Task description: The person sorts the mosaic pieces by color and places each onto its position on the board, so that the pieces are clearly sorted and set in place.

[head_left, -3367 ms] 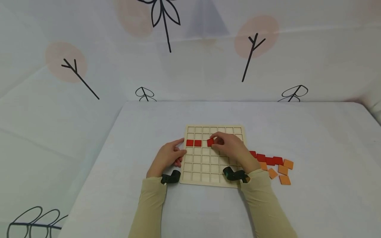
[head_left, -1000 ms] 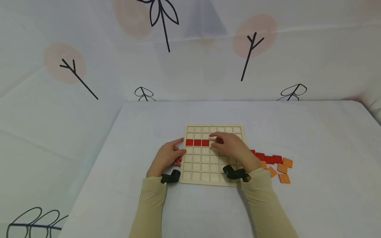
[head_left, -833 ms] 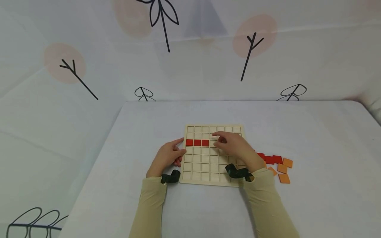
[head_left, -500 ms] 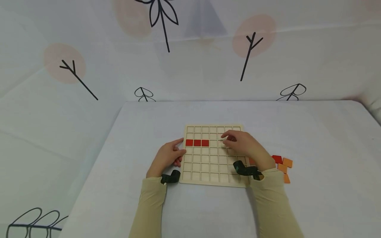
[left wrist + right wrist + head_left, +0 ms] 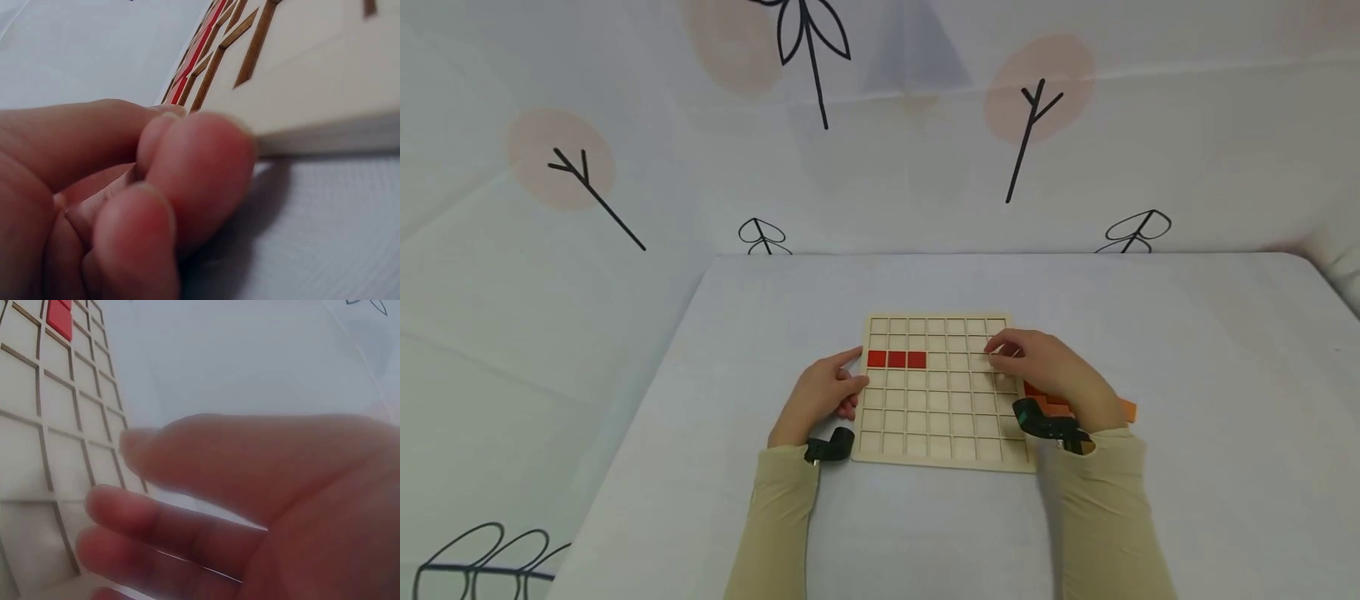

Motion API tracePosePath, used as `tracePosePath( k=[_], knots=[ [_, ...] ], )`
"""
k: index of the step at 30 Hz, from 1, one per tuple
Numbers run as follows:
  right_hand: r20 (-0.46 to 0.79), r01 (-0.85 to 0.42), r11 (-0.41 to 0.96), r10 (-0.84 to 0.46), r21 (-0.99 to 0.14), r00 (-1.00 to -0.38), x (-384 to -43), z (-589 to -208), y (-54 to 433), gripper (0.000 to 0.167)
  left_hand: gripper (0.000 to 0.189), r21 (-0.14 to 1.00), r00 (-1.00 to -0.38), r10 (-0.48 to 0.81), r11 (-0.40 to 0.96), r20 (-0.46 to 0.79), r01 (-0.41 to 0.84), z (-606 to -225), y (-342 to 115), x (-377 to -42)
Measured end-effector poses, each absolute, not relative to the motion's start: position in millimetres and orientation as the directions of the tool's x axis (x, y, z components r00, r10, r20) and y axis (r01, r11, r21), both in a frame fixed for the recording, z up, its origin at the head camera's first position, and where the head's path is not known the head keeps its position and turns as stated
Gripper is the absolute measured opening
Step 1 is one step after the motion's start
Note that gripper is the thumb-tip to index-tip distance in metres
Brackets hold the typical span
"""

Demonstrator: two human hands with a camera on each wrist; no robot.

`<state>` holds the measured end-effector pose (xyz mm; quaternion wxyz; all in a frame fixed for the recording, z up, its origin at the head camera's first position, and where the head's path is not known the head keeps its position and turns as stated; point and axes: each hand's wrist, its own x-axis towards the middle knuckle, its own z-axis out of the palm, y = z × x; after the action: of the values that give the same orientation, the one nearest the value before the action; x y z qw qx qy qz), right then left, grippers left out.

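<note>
A pale wooden grid board [image 5: 928, 427] lies flat on the table. Three red square tiles [image 5: 897, 359] sit side by side in its third row from the back, starting at the left edge. My left hand [image 5: 820, 392] rests at the board's left side, index fingertip and thumb touching the edge; the left wrist view shows its other fingers curled beside the board [image 5: 300, 81]. Above the board's right columns hovers my right hand [image 5: 1047, 362], thumb and fingers apart with nothing between them. One red tile [image 5: 60, 320] shows beyond it in the right wrist view.
Right of the board, loose orange tiles [image 5: 1129, 410] and a bit of red tile [image 5: 1032, 389] show around my right wrist, which hides most of the pile. A white cloth covers the table [image 5: 1225, 417]; a patterned white backdrop [image 5: 910, 175] stands behind.
The third red tile, pinched by my right hand earlier, now lies in its cell, released. That hand has since moved right across the board toward the loose tiles. My left hand stays put.
</note>
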<state>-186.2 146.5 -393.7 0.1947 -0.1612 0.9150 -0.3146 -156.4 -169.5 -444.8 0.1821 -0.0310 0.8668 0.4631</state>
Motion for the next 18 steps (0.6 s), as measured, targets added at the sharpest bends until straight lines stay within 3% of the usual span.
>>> tracePosePath(
  k=[10, 18],
  knots=[
    [-0.314, -0.089, 0.780, -0.350, -0.620, -0.882, -184.0, -393.7, 164.5, 0.039, 0.056, 0.791, -0.931, 0.109, 0.567, -0.348, -0.229, -446.3, -171.6, -156.6],
    [-0.350, -0.037, 0.800, -0.304, -0.599, -0.886, -181.5, -395.3, 177.6, 0.036, 0.057, 0.798, -0.933, 0.125, 0.564, -0.337, -0.213, -447.4, -171.1, -157.1]
  ],
)
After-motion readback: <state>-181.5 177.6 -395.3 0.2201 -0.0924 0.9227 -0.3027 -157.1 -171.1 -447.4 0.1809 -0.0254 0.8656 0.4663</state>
